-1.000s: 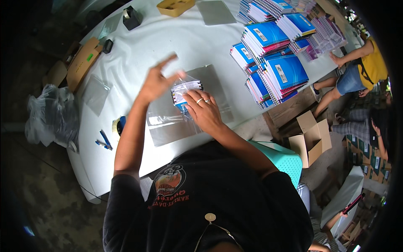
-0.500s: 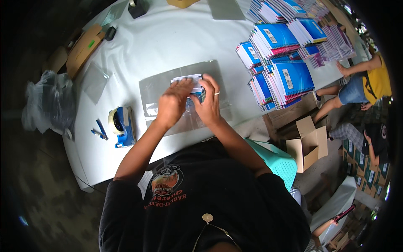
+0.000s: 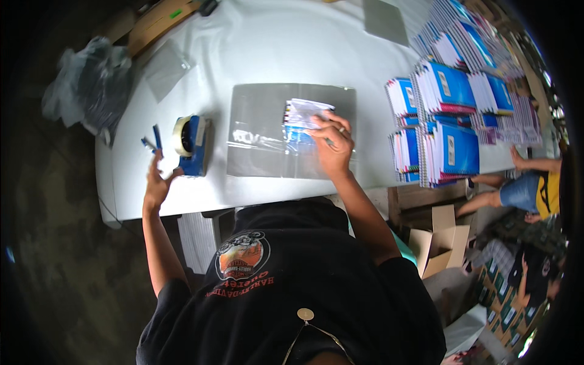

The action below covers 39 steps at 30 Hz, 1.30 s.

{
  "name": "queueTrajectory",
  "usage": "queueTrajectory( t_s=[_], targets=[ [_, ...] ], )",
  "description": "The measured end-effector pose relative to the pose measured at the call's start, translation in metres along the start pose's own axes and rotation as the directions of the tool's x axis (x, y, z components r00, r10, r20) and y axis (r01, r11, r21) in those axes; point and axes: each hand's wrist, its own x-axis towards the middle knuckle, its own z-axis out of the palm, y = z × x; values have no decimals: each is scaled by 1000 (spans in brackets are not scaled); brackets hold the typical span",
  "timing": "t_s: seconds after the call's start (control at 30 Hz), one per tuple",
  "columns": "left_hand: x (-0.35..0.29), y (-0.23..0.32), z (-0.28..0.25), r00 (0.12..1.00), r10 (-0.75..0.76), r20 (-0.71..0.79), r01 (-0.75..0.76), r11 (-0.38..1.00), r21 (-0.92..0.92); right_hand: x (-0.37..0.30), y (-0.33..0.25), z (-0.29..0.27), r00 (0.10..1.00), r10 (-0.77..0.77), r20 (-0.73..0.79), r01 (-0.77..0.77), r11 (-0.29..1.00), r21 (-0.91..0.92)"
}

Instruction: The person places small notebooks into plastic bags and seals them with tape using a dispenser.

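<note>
A small notebook [image 3: 309, 112] with a whitish top sheet, some blue under it and a dark binding edge lies on a clear plastic sheet [image 3: 258, 161]. Bent fingers of my right hand [image 3: 334, 145] press and grip its right side. Further left, my left hand [image 3: 158, 185] is open, its thumb and fingers apart. The fingertips reach the lower end of slim blue tools [image 3: 156, 137]; their exact kind is unclear. Just right of that hand stands a blue tape dispenser [image 3: 196, 149] with a roll of tape [image 3: 181, 135].
Stacks of blue spiral notebooks [image 3: 456, 149] stand on the white table [image 3: 274, 48] at right. Another plastic sheet [image 3: 386, 21] lies at the far side. A plastic bag [image 3: 91, 79] hangs at left. An open cardboard box [image 3: 441, 246] and people are beyond the right edge.
My left hand has left the notebook and moved left to the blue tools. My right hand stays at the notebook's right side. The view has shifted, moving the table items across the picture.
</note>
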Motion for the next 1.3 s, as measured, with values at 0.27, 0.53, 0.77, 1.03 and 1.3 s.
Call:
queueTrajectory(
  t_s=[0.27,0.53,0.77,1.03,1.3],
  targets=[
    [-17,-7,96,959,-192,-211,77,887,-456,1,-4,0,998,-32,48,33,999,-28],
    [43,47,46,880,-438,185,475,793,-382,-1,-2,-5,994,-74,77,80,994,-74],
    [1,20,50,962,-92,258,274,342,-899,-1,4,-8,995,-86,54,90,992,-83],
    [2,136,71,934,-197,-298,-48,757,-652,-5,11,-7,993,-112,48,113,993,-21],
    [-29,248,175,931,-168,323,340,721,-604,-5,1,-11,984,-158,82,160,987,-17]
  ],
)
